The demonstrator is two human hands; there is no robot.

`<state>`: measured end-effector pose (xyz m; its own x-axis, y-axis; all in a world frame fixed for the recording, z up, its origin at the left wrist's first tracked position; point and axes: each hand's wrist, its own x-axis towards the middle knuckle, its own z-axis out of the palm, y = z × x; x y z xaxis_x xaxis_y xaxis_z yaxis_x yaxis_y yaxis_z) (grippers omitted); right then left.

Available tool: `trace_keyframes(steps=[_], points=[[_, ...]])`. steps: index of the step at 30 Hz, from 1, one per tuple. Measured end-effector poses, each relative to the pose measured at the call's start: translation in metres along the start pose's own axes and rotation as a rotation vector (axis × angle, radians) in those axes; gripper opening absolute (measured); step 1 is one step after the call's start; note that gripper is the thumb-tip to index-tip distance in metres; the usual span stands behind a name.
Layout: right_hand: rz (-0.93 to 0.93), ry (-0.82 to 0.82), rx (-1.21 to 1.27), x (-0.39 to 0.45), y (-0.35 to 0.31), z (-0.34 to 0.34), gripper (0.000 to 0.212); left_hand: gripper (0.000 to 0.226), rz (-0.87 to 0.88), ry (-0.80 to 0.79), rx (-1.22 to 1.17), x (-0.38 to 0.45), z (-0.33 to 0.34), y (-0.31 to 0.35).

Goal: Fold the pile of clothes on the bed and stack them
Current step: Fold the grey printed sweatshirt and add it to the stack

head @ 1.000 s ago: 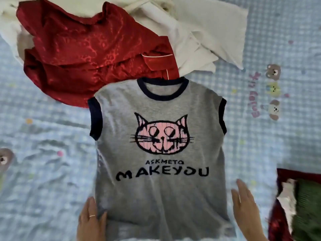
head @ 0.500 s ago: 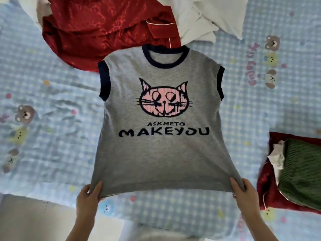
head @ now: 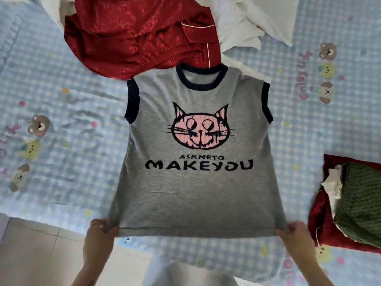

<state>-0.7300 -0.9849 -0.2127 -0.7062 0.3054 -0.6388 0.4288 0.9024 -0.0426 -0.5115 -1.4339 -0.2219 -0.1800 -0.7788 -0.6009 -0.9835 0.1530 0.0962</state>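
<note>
Grey top (head: 198, 188) collar overlaps red garment (head: 132, 36), partly hidden.

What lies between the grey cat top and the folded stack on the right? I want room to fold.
The head view shows only bare checked bedsheet between the grey cat top and the folded stack.

Blue checked bedsheet (head: 68, 166) with bear prints (head: 38, 125), pale tiled floor (head: 31, 254)

Open bed (head: 68, 178) at 9 o'clock of shirt (head: 198, 195). Red pile (head: 132, 36) blocks 11–12 o'clock, stack (head: 354, 203) blocks 3–4 o'clock; narrow gap between shirt and stack.
</note>
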Motion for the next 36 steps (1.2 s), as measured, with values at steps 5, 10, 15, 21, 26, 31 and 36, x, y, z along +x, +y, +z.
trace_keyframes(steps=[5, 10, 15, 21, 26, 31, 36], points=[[-0.708, 0.244, -0.196, -0.004, -0.095, 0.022, 0.059, 0.056, 0.671, 0.186, 0.252, -0.009, 0.026, 0.08], [-0.873, 0.063, -0.498, 0.045, -0.134, 0.04, 0.062, 0.063, 0.842, 0.052, 0.527, 0.03, 0.044, 0.102], [-0.468, 0.152, -0.371, 0.092, -0.089, -0.013, 0.08, 0.078, 0.616, 0.064, 0.523, 0.062, 0.009, 0.062], [-0.918, 0.277, -0.365, 0.095, -0.252, 0.006, 0.057, 0.062, 1.031, 0.235, 0.474, 0.08, 0.027, 0.241], [-1.16, 0.251, -0.574, 0.155, -0.33, 0.016, 0.058, 0.062, 1.154, 0.224, 0.678, 0.148, 0.033, 0.338], [-0.771, 0.355, -0.469, 0.249, -0.286, -0.057, 0.065, 0.067, 0.967, 0.335, 0.608, 0.215, -0.015, 0.32], [-0.719, 0.433, -0.135, 0.258, -0.324, -0.098, 0.052, 0.045, 1.113, 0.57, 0.393, 0.228, -0.029, 0.35]])
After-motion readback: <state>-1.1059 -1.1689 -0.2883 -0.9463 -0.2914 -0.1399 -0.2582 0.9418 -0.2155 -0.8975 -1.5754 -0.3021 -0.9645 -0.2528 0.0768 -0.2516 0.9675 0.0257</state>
